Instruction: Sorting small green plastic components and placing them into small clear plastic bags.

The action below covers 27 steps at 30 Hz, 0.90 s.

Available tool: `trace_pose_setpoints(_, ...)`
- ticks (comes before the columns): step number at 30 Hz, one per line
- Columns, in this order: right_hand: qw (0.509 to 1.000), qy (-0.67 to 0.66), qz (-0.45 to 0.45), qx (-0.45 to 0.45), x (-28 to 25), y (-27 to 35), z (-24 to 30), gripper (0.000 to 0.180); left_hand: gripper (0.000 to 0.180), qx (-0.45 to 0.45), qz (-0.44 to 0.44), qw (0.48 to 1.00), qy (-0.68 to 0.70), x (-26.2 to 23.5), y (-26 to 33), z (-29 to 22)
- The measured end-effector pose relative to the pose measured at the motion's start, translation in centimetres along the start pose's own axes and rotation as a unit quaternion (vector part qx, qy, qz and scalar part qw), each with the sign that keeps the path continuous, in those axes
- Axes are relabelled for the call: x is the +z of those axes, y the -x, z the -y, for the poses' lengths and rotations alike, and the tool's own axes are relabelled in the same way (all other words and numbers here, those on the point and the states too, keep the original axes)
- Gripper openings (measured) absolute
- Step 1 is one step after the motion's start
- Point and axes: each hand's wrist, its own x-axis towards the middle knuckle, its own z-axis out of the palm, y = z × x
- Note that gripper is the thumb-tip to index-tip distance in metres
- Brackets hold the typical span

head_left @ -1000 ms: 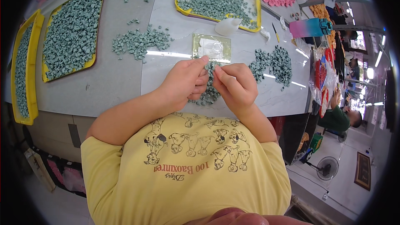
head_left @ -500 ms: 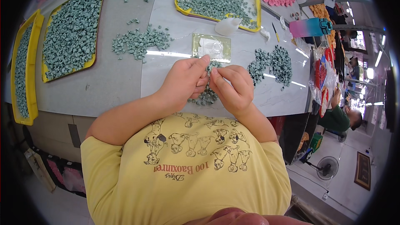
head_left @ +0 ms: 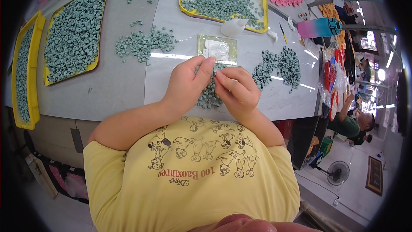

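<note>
In front of my chest, my left hand (head_left: 187,79) and my right hand (head_left: 239,87) meet, with thumb and fingertips closed. Between the fingertips is a small dark grey-green piece (head_left: 214,72), mostly covered. A pile of similar small cupped pieces (head_left: 209,99) lies on the table under the hands. Just beyond the fingertips sits a flat olive-edged square pad (head_left: 233,50) with something white and a clear round dish on it. A white squeeze bottle (head_left: 233,28) lies behind that pad, beside a yellow-rimmed tray (head_left: 201,16).
Loose green pieces lie left (head_left: 143,45) and right (head_left: 288,68) of my hands. Two yellow trays, one large (head_left: 103,30) and one at the edge (head_left: 36,68), hold more. A knife (head_left: 283,33) and a pink-blue bottle (head_left: 319,29) are at right. Another person (head_left: 345,124) sits beyond.
My left hand's fingers have loosened and shifted slightly, while both hands stay at the same spot. The other person at right has moved a little.
</note>
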Motion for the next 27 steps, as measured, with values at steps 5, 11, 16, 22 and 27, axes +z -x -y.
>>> trace_pose_setpoints(5,1.0,-0.011,-0.012,-0.013,0.7,0.2,-0.1,0.026,0.035,0.047,-0.022,0.998,-0.047,0.0,-0.2,0.9)
trace_pose_setpoints(11,1.0,-0.01,-0.028,-0.002,1.3,0.6,-0.3,0.024,0.035,0.052,-0.038,0.996,-0.063,-0.1,-0.3,1.0)
trace_pose_setpoints(16,0.995,-0.044,-0.053,0.071,1.4,0.8,-0.2,0.02,0.037,0.02,-0.008,1.0,-0.017,0.1,-0.1,0.3)
trace_pose_setpoints(22,0.982,-0.074,-0.042,0.169,0.5,1.5,-0.5,0.019,0.038,-0.055,0.041,0.997,0.028,0.5,0.0,-0.1)
trace_pose_setpoints(27,0.968,-0.112,-0.055,0.219,-1.2,2.0,-1.2,0.018,0.033,-0.082,0.062,0.992,0.072,1.9,0.2,-0.7)
